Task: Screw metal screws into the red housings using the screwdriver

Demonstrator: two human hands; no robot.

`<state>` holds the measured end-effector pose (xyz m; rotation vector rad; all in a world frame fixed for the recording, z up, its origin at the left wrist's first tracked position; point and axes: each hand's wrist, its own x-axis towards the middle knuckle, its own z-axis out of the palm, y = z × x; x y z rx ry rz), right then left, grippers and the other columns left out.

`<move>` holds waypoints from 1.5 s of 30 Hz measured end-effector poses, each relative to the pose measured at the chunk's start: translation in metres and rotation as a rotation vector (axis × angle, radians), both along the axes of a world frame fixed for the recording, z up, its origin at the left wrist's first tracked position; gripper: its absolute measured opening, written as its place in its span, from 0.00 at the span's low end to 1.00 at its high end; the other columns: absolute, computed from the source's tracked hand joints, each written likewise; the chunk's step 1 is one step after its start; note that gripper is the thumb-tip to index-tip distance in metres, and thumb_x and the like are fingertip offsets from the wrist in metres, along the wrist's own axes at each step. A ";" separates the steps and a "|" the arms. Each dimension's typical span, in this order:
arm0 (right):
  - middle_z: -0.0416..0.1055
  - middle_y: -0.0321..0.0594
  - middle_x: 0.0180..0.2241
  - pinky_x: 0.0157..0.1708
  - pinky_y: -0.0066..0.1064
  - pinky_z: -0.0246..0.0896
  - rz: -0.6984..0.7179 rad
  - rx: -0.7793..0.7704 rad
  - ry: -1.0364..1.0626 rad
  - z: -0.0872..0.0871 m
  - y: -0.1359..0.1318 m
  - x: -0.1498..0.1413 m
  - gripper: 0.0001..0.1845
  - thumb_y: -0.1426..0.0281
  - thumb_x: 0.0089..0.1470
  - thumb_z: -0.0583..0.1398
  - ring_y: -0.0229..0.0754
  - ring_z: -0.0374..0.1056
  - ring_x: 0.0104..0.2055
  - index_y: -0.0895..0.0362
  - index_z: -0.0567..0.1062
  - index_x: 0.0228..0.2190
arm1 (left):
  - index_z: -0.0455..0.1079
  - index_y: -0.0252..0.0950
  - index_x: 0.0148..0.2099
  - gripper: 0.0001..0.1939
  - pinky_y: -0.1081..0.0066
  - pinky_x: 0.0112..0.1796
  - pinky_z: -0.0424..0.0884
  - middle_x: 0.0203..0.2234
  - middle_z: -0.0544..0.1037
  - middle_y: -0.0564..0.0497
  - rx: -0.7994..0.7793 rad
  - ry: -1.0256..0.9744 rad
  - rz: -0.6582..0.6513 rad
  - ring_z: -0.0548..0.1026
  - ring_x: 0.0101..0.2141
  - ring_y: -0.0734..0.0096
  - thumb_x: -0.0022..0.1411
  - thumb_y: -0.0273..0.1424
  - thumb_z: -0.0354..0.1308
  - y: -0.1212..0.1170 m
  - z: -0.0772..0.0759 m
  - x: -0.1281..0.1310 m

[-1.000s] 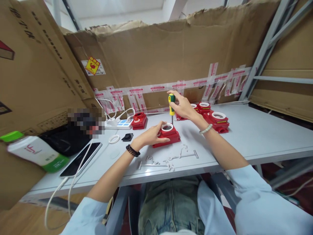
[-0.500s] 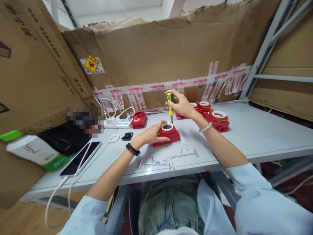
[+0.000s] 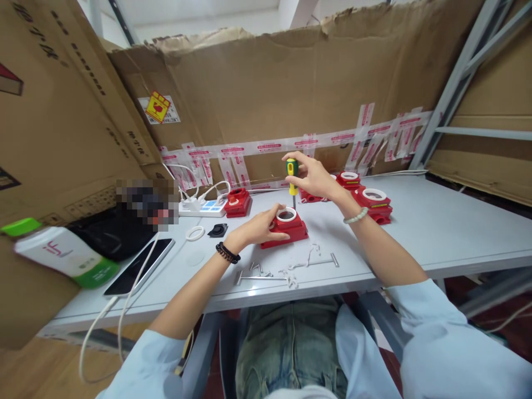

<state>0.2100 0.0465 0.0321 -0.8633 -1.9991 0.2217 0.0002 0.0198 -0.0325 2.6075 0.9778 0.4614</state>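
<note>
My right hand (image 3: 310,176) grips the green-and-yellow handle of a screwdriver (image 3: 292,176). The tool stands upright, its shaft reaching down to the far side of a red housing with a white ring (image 3: 286,235); the tip is hidden behind the ring. Thumb and fingers of my left hand (image 3: 260,226) clasp that housing at its left side, pressing it on the table. In front of it lie two metal T-shaped rods (image 3: 266,277) with white cords, beside several small metal pins (image 3: 258,269). Left of my left hand are a black square part (image 3: 218,230) and a loose white ring (image 3: 195,233).
More red housings (image 3: 376,208) with white rings stand behind and right of my right forearm. Another red housing (image 3: 238,203) sits by a white power strip (image 3: 203,208). A phone (image 3: 139,268) and a bottle (image 3: 62,256) lie left. Cardboard (image 3: 257,94) walls the table's back.
The screwdriver handle has turned a little in my right hand. My left hand keeps its hold on the red housing. The whole view has shifted slightly.
</note>
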 end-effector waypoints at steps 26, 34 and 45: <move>0.71 0.36 0.33 0.35 0.35 0.65 -0.017 -0.049 0.013 -0.002 0.000 0.004 0.25 0.71 0.48 0.59 0.41 0.69 0.31 0.54 0.66 0.50 | 0.53 0.36 0.63 0.38 0.58 0.50 0.70 0.56 0.70 0.36 0.028 -0.007 0.033 0.75 0.50 0.51 0.57 0.49 0.60 -0.002 -0.003 0.000; 0.71 0.39 0.33 0.36 0.38 0.62 -0.304 0.100 -0.080 -0.009 -0.009 -0.017 0.20 0.64 0.55 0.57 0.44 0.67 0.31 0.54 0.67 0.49 | 0.54 0.33 0.64 0.40 0.53 0.54 0.67 0.57 0.69 0.34 0.058 -0.026 0.032 0.71 0.55 0.48 0.57 0.49 0.60 -0.002 -0.008 0.000; 0.69 0.34 0.29 0.35 0.34 0.62 -0.152 0.087 -0.003 -0.005 -0.002 -0.007 0.20 0.67 0.51 0.61 0.38 0.65 0.26 0.53 0.69 0.48 | 0.54 0.34 0.64 0.36 0.53 0.61 0.60 0.62 0.63 0.36 -0.010 -0.122 -0.033 0.65 0.61 0.51 0.60 0.45 0.58 -0.003 -0.007 -0.005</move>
